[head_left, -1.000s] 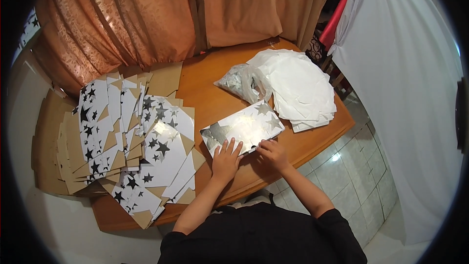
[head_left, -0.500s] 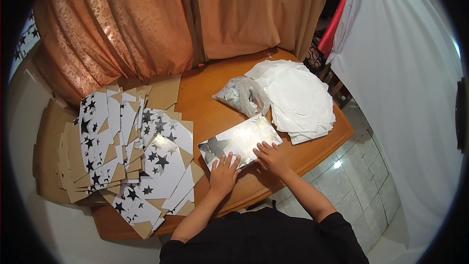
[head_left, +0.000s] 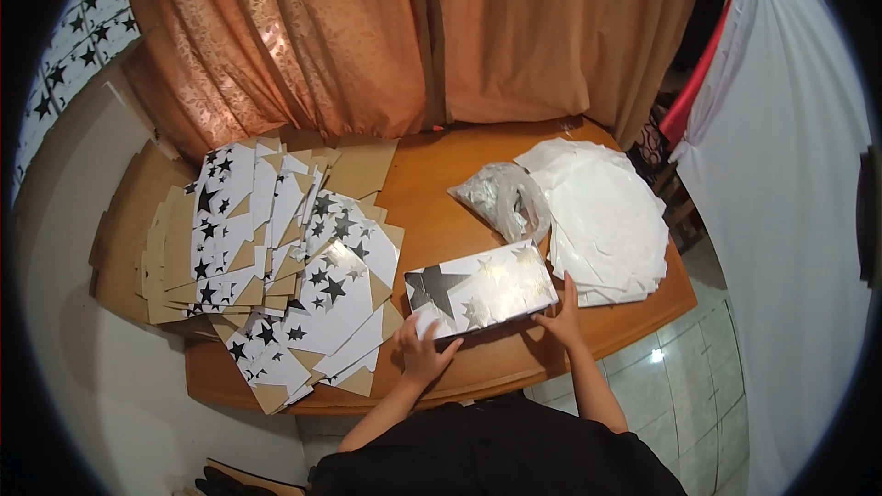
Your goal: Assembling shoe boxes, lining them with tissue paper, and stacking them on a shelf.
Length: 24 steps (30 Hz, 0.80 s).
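A flat white box (head_left: 503, 292) patterned with black and gold stars lies on the wooden table before me, its glossy top catching the light. My left hand (head_left: 424, 355) holds its near left corner, fingertips at the edge and thumb along the front side. At the near right corner is my right hand (head_left: 564, 320), index finger up along the short side and thumb against the front. The box sits between both hands. Just behind it rests a clear plastic bag (head_left: 501, 197) with silvery contents that I cannot make out.
Overlapping star-printed cardboard pieces (head_left: 326, 303) cover the table's left part. A pile of white paper sheets (head_left: 611, 220) lies at the right. Orange curtains (head_left: 514, 28) hang along the far edge, and a white cloth (head_left: 772, 156) hangs at right. The wooden table (head_left: 413, 165) has a curved near edge.
My hands have slid from the box's top to its near corners and are farther apart. The whole view has shifted, with the scene now further right.
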Motion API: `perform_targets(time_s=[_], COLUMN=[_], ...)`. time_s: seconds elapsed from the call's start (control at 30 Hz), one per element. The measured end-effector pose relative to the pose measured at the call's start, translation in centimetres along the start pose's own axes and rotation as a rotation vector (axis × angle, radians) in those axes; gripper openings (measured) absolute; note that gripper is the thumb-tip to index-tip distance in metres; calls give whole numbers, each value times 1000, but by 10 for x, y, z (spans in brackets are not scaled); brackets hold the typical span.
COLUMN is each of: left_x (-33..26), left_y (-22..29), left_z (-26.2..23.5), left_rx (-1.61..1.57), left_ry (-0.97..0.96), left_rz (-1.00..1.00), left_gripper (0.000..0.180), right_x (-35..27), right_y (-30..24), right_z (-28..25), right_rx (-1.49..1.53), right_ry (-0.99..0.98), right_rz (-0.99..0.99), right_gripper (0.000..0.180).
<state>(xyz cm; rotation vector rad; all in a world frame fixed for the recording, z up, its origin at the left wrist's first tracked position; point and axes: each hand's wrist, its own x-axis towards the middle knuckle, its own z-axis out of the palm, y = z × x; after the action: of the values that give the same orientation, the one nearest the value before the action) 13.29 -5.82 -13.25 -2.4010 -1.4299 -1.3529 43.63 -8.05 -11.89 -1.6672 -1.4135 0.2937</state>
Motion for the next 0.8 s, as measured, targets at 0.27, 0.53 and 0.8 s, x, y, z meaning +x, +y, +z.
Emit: perform_targets(time_s=[0.27, 0.53, 0.8], left_x=[-5, 42, 60], left_y=[24, 54, 61], left_z=[-10, -68, -200], left_rx=[-548, -592, -356], left_ry=[-40, 792, 1123], left_rz=[-927, -872, -502], left_gripper=[80, 46, 54], right_x=[12, 78, 120], right_y=[12, -85, -202], right_z=[-8, -49, -12], right_rx=[423, 216, 645], right_ry=[-434, -306, -426], right_rz=[71, -574, -1368], right_gripper=[58, 72, 107])
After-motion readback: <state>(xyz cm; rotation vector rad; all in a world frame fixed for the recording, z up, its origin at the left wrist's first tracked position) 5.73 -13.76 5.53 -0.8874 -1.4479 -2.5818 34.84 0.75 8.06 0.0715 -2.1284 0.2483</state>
